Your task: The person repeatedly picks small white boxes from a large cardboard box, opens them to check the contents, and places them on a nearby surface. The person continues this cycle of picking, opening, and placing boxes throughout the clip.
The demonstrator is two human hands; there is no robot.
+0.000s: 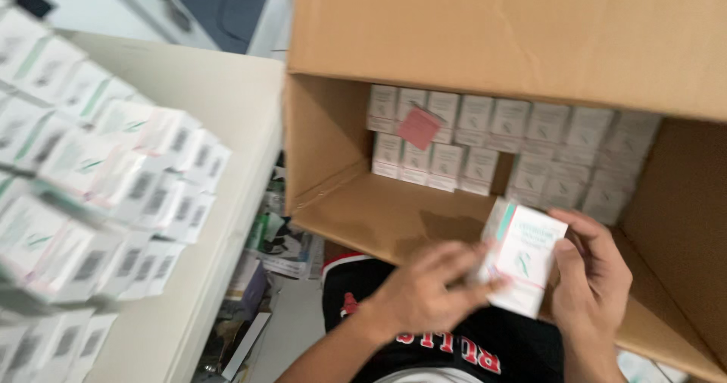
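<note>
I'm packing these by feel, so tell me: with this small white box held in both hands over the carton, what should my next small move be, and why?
Probably lower the small white box, held between the left hand and right hand, forward into the cardboard carton and set it beside the rows of like boxes. Bare carton floor shows just in front of those rows, so there looks to be room.

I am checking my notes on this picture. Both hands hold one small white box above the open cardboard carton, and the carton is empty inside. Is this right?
Not quite. Both the left hand and the right hand do hold one small white box above the open cardboard carton, but the carton is not empty: the head view shows rows of small boxes packed inside, with a pink one on top.
</note>
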